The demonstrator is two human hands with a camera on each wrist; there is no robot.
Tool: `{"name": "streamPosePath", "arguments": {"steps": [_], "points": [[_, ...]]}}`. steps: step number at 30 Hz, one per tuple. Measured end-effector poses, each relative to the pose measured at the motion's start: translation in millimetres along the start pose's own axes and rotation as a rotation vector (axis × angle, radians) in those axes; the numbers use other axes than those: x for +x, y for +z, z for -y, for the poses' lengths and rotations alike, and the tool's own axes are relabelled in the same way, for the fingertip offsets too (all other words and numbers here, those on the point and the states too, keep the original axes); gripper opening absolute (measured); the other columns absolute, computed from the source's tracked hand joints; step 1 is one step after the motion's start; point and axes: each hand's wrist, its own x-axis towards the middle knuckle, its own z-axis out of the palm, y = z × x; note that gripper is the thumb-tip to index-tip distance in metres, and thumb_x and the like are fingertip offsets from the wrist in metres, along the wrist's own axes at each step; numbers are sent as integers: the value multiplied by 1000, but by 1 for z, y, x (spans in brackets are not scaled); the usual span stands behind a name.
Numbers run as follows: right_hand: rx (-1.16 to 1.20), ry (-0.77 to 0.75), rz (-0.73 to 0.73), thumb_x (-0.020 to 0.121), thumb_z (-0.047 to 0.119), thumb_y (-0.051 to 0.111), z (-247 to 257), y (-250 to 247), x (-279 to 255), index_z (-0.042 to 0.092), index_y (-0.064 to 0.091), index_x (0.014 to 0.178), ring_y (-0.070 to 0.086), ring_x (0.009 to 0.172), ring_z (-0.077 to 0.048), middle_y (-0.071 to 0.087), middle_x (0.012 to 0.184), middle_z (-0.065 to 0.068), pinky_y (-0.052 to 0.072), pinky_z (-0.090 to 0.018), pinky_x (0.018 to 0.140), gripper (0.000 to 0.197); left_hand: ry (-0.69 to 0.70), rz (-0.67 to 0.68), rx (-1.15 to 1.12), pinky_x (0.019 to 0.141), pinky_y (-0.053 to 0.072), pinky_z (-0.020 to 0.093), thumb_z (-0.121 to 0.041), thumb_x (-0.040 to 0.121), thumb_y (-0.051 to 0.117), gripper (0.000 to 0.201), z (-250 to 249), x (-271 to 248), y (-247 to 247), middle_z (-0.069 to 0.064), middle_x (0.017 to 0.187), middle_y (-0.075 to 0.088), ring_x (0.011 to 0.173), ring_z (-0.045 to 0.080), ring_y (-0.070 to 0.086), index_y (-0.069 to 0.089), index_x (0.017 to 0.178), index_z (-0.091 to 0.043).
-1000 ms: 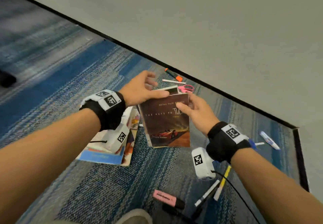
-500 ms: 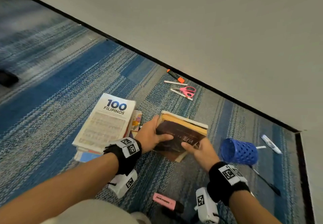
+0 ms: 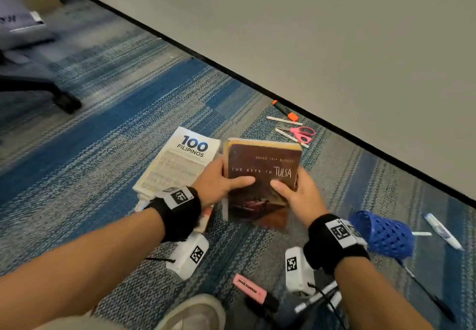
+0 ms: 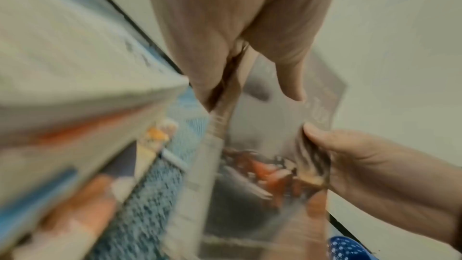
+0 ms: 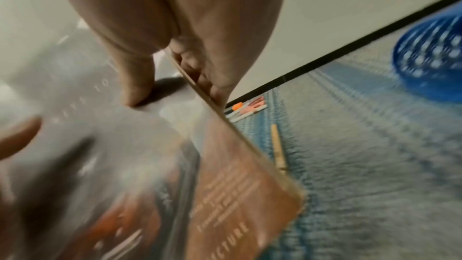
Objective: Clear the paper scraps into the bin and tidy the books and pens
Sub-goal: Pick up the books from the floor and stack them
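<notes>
A brown paperback titled "The Keys to Tulsa" [image 3: 260,175] is held above the carpet by both hands. My left hand [image 3: 221,188] grips its left edge, thumb across the cover. My right hand [image 3: 296,195] grips the right edge, thumb on the cover too. The wrist views show the same book [image 4: 270,145] [image 5: 125,165], blurred, with thumbs on top and fingers underneath. To the left lies the white "100 Filipinos" book [image 3: 180,162] on top of other books. A blue mesh pen cup [image 3: 381,234] lies on its side at the right.
Pink scissors [image 3: 301,134], an orange-capped marker [image 3: 286,110] and white pens [image 3: 283,121] lie by the wall's black skirting. A pink highlighter [image 3: 249,288] and more pens sit near my knee. A white pen [image 3: 443,231] lies far right. A chair base [image 3: 51,92] stands at the left.
Both hands went down with the brown book to the carpet, then raised it again with the cover facing me. The view swung left, and the chair base came into sight.
</notes>
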Motion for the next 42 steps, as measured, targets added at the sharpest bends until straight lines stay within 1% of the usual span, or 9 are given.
{"name": "streamPosePath", "arguments": {"steps": [5,8,11,14,19,24,33,37,42], "points": [[343,161,35,91,24,61,34,44,29,12,58,115,67,99,-17,69,109,-3,57,-29,79,27,-169,-3,90,74,51,29,-13,93,59,24,-34,-20,-70,5,91,66,80,14,61,57,114,0],[307,257,71,84,29,62,38,88,43,0,55,111,64,96,-22,67,109,-10,50,-38,91,39,-176,-23,267,64,50,15,-1,94,52,14,-40,-29,-99,-5,80,70,72,7,64,64,100,-5],[281,273,71,73,21,58,46,128,48,-13,56,102,56,82,-23,61,91,-15,43,-35,75,45,-175,-80,400,85,53,35,0,92,54,19,-35,-28,-126,11,100,71,87,20,64,66,106,-2],[170,272,6,80,15,57,51,160,55,5,54,87,54,79,-21,58,85,-6,42,-33,78,13,-185,-145,438,87,51,36,1,91,55,22,-23,-26,-153,14,105,70,86,19,63,64,111,-4],[-332,438,-47,64,51,63,28,187,55,10,55,120,44,121,-33,48,127,-18,37,-40,106,70,-286,-80,628,87,54,35,-15,80,73,27,-6,-8,-191,4,100,72,91,20,68,67,106,-12],[127,646,-81,31,68,79,2,202,54,12,62,118,66,102,-27,70,112,-8,50,-44,96,106,-502,24,160,68,53,23,-52,82,65,48,3,16,-200,3,99,75,90,18,71,69,107,-11],[733,640,-26,62,35,85,25,209,34,8,67,116,69,98,-35,70,110,-17,57,-43,76,63,-584,62,-128,97,51,47,-62,55,82,79,25,37,-199,12,104,74,96,29,71,70,112,-8],[767,685,2,75,41,77,23,205,37,8,66,119,70,95,-32,68,116,-19,58,-38,71,56,-612,112,-170,98,50,45,-63,70,70,69,17,41,-201,15,108,72,92,29,69,71,113,-9],[530,664,-79,48,56,88,11,204,31,10,68,114,71,96,-28,73,105,-11,55,-44,89,83,-642,127,-168,106,43,46,-65,74,65,65,18,34,-204,14,114,70,105,30,65,70,116,-15]]}}
